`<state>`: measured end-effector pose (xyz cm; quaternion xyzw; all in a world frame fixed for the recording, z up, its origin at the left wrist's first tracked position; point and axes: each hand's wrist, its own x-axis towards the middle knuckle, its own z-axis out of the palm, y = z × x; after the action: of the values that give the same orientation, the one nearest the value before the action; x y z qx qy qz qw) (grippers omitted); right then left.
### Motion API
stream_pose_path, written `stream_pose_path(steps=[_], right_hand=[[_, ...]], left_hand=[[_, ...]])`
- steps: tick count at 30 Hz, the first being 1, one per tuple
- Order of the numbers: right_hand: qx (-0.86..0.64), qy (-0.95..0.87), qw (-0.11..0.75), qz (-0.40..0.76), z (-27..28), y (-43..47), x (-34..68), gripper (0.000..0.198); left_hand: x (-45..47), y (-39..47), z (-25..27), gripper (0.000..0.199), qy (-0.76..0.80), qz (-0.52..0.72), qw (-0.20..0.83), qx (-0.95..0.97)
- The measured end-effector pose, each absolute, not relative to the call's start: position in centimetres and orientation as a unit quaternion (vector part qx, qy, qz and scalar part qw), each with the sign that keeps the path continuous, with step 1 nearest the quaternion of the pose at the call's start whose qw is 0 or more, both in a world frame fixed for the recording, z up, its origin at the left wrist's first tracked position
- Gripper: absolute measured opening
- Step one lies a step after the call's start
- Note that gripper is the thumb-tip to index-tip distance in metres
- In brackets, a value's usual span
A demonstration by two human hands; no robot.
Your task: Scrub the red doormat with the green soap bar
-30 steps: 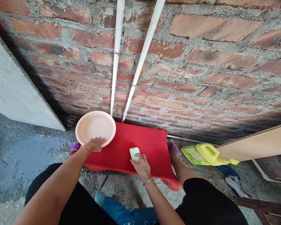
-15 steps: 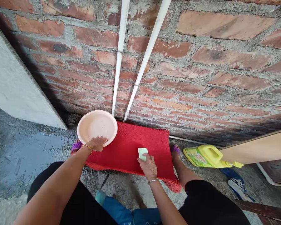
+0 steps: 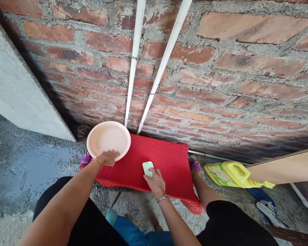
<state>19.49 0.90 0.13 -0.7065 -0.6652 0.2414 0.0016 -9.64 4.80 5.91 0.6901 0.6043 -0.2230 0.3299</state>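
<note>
Brush, pale green, small hole near its far end; underside hidden. It lies on the red cloth, around the middle of its length and closer to the near edge than to the far one. The right hand is closed around the near end of the brush, thumb over the top, far end left showing.

Basin, pale pink and round, over the cloth's far left corner, hiding that corner. A few dark specks inside; whether it holds water, cannot tell. The left hand lies across the near rim, fingers reaching inside. Whether it grips the rim or only rests there, cannot tell. Hands well apart, basin and brush likewise.

Cloth spread fairly smooth, its far edge along the foot of the brick wall. Near right corner droops in a rough bunch. What carries it is covered from sight. Purple sandals show on the feet, one just past the right edge, the other by the left.

Two white pipes run down the wall to behind the far edge. Yellow bottle on its side on the floor, beyond the right edge.
</note>
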Motion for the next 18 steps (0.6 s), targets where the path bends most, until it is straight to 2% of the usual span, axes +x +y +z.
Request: stream_pose_path(steps=[5,13,18], right_hand=[[-0.728,-0.645,0.009,0.232,-0.1,0.9,19.6,0.031],[-0.589,-0.776,0.0,0.226,0.1,0.9,13.1,0.031],[-0.586,-0.783,-0.017,0.211,0.2,1.7,12.7,0.031]], left_hand=[[-9.7,4.8,5.9,0.079,0.607,-0.218,0.337,0.686],[-9.6,4.8,6.3,0.074,0.603,-0.215,0.336,0.69],[-9.7,5.0,6.2,0.076,0.601,-0.223,0.339,0.688]])
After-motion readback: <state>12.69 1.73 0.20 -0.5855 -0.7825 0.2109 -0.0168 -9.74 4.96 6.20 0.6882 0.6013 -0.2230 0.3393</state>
